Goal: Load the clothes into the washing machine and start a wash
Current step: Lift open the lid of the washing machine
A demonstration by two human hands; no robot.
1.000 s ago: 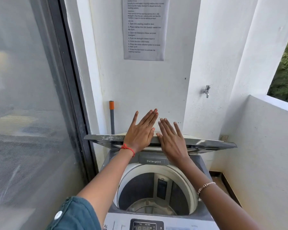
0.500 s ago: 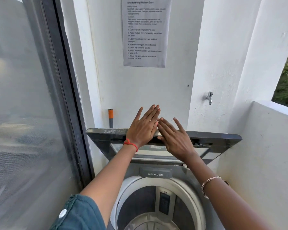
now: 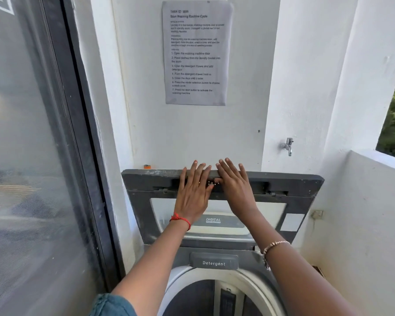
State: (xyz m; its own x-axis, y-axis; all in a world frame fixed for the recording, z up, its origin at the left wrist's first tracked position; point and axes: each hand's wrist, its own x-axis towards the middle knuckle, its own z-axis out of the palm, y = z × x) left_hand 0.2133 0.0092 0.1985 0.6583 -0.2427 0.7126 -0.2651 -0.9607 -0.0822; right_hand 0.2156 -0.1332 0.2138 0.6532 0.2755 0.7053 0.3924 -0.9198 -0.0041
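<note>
A grey top-loading washing machine stands below me, its round white drum opening uncovered and dark inside. The grey lid, with a glass window, is tipped up almost upright against the back wall. My left hand and my right hand lie flat on the lid's upper part, side by side, fingers spread over its top edge. Below the lid sits a flap marked "Detergent". No clothes are in view.
A printed instruction sheet hangs on the white wall above the machine. A metal tap sticks out on the right. A dark-framed glass door closes the left side, a low white wall the right. An orange-tipped pole peeks behind the lid.
Both hands have pushed the lid from nearly level up to almost upright. The view has tilted up, so less of the drum and none of the control panel shows.
</note>
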